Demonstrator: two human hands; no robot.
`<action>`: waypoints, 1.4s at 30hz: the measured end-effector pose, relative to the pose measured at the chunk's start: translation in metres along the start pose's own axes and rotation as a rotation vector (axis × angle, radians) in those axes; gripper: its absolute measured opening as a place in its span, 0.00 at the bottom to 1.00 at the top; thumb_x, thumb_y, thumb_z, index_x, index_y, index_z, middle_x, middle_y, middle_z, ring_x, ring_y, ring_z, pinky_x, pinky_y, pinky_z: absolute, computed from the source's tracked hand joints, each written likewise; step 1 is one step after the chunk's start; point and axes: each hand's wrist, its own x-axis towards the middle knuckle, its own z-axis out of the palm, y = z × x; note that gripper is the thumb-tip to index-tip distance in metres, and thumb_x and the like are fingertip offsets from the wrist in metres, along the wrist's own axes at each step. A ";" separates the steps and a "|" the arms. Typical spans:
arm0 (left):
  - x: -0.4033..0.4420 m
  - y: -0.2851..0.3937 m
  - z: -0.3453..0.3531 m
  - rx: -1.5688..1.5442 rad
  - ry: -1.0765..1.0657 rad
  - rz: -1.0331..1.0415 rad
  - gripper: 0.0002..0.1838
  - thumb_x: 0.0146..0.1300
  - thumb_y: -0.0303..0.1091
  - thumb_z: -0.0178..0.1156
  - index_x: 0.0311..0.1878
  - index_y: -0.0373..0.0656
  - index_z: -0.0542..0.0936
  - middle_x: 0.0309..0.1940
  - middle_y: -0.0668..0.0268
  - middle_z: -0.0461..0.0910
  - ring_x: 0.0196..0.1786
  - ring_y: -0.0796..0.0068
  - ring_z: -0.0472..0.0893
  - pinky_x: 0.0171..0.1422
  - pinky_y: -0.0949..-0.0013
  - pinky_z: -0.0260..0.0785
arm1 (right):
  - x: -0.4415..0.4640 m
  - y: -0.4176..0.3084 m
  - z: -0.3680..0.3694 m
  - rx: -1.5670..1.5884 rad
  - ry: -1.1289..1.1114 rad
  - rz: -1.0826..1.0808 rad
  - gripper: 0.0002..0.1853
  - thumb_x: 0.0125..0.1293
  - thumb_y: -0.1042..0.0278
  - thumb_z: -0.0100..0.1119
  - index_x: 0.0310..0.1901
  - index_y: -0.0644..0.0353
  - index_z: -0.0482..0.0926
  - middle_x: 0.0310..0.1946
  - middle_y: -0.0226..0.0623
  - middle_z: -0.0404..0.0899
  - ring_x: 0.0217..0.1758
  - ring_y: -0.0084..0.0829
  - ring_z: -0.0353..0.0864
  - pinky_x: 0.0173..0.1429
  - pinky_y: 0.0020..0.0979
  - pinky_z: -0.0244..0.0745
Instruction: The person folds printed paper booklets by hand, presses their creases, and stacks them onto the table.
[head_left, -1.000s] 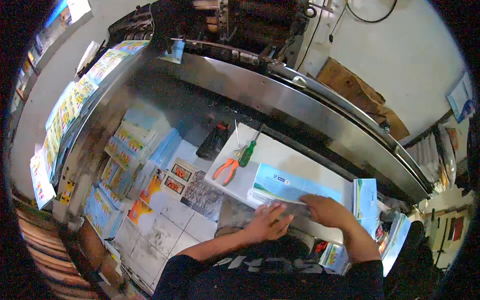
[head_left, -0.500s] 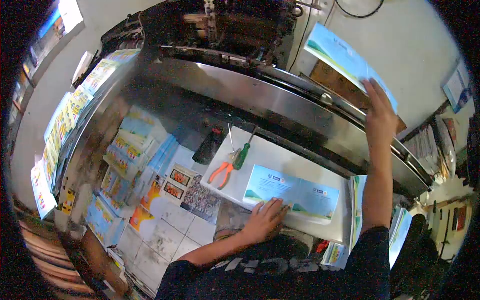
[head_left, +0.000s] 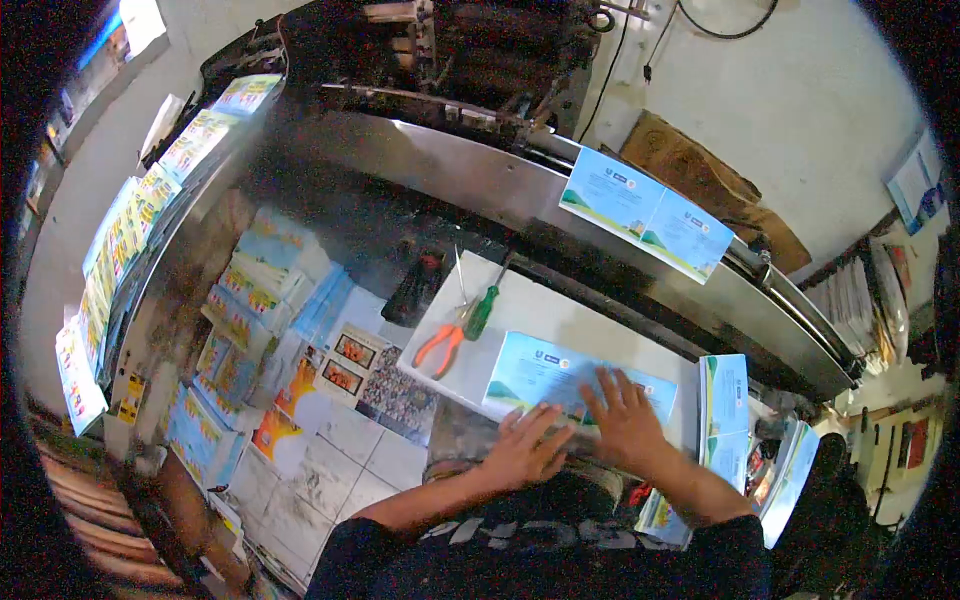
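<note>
On the white board (head_left: 570, 320) lies a light blue printed sheet (head_left: 535, 368). The spread fingers of my left hand (head_left: 525, 445) touch its lower edge. My right hand (head_left: 625, 420) rests flat over its right half, fingers apart. Another blue sheet (head_left: 645, 212) lies tilted across the metal rail beyond the board. Orange-handled pliers (head_left: 440, 350) and a green-handled screwdriver (head_left: 482, 312) are at the board's left end. Just right of the board stands a stack of blue sheets (head_left: 724, 400).
Printed stacks (head_left: 250, 290) lie at the left above the tiled floor (head_left: 330, 465). A long metal rail (head_left: 460, 160) crosses behind the board. Overlapping sheets (head_left: 130, 235) line the far-left ledge. Brown cardboard (head_left: 690, 165) leans by the wall, and dark machinery is at the top.
My right hand went up with a blue sheet, which now lies on the rail, and came back down to the sheet on the board. My left hand stayed near the lower edge.
</note>
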 end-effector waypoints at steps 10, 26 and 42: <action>0.001 0.000 0.005 0.018 0.097 0.124 0.32 0.55 0.42 0.66 0.64 0.51 0.71 0.66 0.57 0.66 0.68 0.59 0.67 0.64 0.44 0.58 | 0.022 0.072 -0.045 0.573 -0.099 -0.084 0.21 0.65 0.63 0.54 0.59 0.55 0.72 0.48 0.54 0.79 0.49 0.52 0.80 0.53 0.49 0.75; 0.003 -0.015 0.005 0.110 -0.241 0.110 0.37 0.58 0.41 0.59 0.71 0.43 0.62 0.70 0.53 0.60 0.72 0.56 0.61 0.71 0.52 0.56 | 0.066 0.152 -0.133 0.136 0.639 0.635 0.23 0.60 0.74 0.56 0.58 0.48 0.77 0.53 0.42 0.80 0.54 0.44 0.80 0.57 0.43 0.75; 0.003 -0.011 0.003 0.006 0.098 0.090 0.35 0.56 0.41 0.63 0.68 0.52 0.66 0.69 0.58 0.62 0.69 0.57 0.65 0.64 0.48 0.60 | 0.020 0.022 0.001 0.356 -0.012 0.004 0.46 0.54 0.43 0.66 0.70 0.58 0.60 0.71 0.55 0.55 0.73 0.57 0.56 0.74 0.47 0.56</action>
